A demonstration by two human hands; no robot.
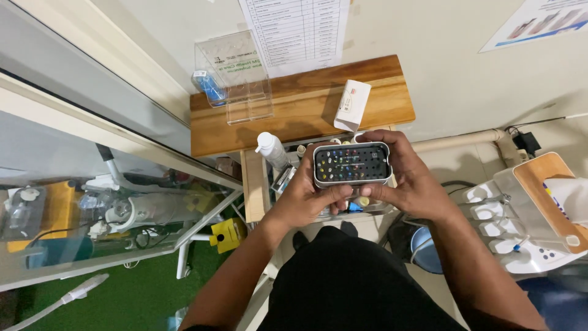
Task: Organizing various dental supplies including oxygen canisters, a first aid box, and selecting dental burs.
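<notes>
A small grey rectangular bur block (352,163), its dark top studded with rows of little coloured tips, is held level in front of the person's body, above a wooden counter (301,107). The left hand (303,196) grips its left end, thumb along the near edge and fingers curled beneath, while the right hand (411,178) wraps the right end, fingers curved over the far rim and thumb pressed under the near side; both hands are closed around the block. Just behind it, partly hidden by the hands, a lower shelf carries a white squeeze bottle (271,149) and some small jars that are too hidden to make out. On the counter lie a white cardboard box (351,105), tilted, and a clear plastic holder (236,76) with a blue item inside. A printed paper sheet (298,32) hangs on the wall above. To the right stands a white dental instrument unit (520,217) with hoses; to the left, a glass-fronted cabinet (92,202) holds assorted equipment above a green floor (122,294).
</notes>
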